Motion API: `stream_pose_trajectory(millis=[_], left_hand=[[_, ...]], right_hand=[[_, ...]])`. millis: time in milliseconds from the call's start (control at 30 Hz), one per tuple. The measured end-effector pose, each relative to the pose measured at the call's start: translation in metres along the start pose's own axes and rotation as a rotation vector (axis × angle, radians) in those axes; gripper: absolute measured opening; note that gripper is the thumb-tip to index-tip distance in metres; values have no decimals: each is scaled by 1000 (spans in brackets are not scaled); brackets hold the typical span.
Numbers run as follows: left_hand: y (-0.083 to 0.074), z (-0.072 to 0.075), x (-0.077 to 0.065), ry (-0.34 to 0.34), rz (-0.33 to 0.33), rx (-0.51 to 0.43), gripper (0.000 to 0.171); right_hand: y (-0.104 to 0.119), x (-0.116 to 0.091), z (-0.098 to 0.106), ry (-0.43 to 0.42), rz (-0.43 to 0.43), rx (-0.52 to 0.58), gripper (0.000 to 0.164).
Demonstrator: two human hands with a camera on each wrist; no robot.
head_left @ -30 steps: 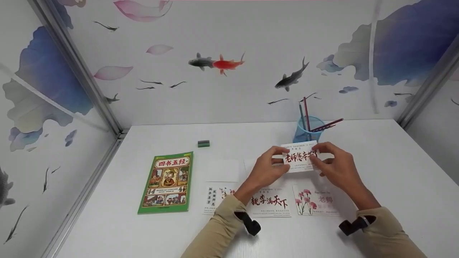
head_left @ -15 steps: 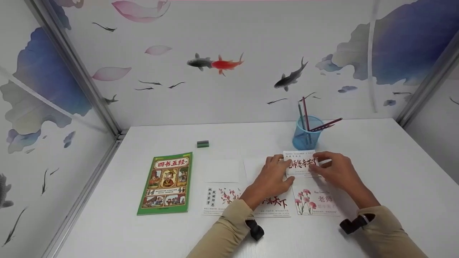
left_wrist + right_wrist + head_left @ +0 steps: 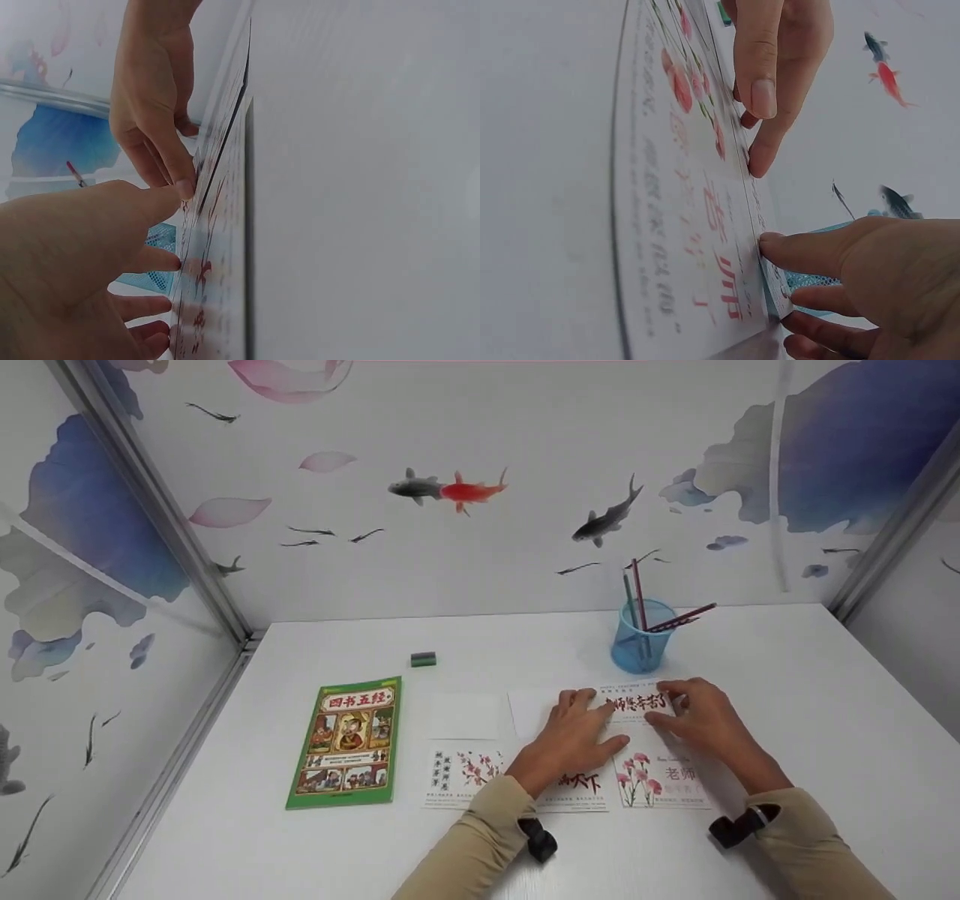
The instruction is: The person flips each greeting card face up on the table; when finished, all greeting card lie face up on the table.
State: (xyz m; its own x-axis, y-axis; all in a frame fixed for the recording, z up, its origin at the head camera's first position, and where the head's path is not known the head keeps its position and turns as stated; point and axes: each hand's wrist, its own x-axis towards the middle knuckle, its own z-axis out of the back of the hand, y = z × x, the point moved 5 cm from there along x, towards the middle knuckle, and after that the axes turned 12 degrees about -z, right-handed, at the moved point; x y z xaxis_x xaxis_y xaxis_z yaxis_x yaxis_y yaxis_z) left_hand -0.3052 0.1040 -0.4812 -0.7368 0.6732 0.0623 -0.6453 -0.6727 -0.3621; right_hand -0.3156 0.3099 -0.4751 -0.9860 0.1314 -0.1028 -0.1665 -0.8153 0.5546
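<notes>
A white greeting card with red brush lettering point(image 3: 637, 703) lies nearly flat at the back of the right-hand column. My right hand point(image 3: 705, 716) pinches its right end, thumb on the printed face and the other fingers at the edge. On its left end rest the fingertips of my left hand point(image 3: 566, 742), loosely spread. Directly in front is a card with pink carnations point(image 3: 664, 784). My left wrist partly covers another red-lettered card point(image 3: 581, 787). Left of that lies a blossom card point(image 3: 465, 776). Behind them are two plain white cards, one point(image 3: 465, 716) uncovered, the other point(image 3: 531, 711) partly hidden.
A green comic-style book point(image 3: 345, 742) lies on the left of the white table point(image 3: 225, 840). A small green-and-dark block point(image 3: 423, 659) sits behind the cards. A blue mesh cup point(image 3: 641, 641) with several pencils stands just beyond the held card.
Both hands have lowered the red-lettered card from the air to the table behind the carnation card. It has shifted slightly right since then, and my left fingers have loosened from a pinch.
</notes>
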Motion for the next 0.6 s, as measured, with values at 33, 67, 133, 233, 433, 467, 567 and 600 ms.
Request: stream_pose_trajectory(millis=[33, 67, 133, 233, 433, 467, 567, 600], left_hand=[[0, 0, 0, 3, -3, -1, 63], [0, 1, 0, 6, -5, -2, 63], [0, 1, -1, 10, -10, -9, 63], [1, 1, -2, 6, -23, -18, 60], [2, 10, -4, -45, -75, -37, 54], [2, 13, -6, -54, -80, -45, 53], [7, 21, -14, -81, -87, -79, 51], [10, 24, -17, -90, -87, -89, 50]], right_hand=[[0, 0, 0, -4, 6, -6, 59], [0, 1, -1, -6, 10, -12, 58], [0, 1, -2, -4, 10, -19, 56], [0, 0, -3, 0, -1, -16, 57], [0, 1, -2, 1, 5, 3, 57], [0, 1, -2, 1, 4, 7, 57], [-1, 0, -1, 0, 1, 16, 56], [-1, 0, -1, -4, 2, 22, 56]])
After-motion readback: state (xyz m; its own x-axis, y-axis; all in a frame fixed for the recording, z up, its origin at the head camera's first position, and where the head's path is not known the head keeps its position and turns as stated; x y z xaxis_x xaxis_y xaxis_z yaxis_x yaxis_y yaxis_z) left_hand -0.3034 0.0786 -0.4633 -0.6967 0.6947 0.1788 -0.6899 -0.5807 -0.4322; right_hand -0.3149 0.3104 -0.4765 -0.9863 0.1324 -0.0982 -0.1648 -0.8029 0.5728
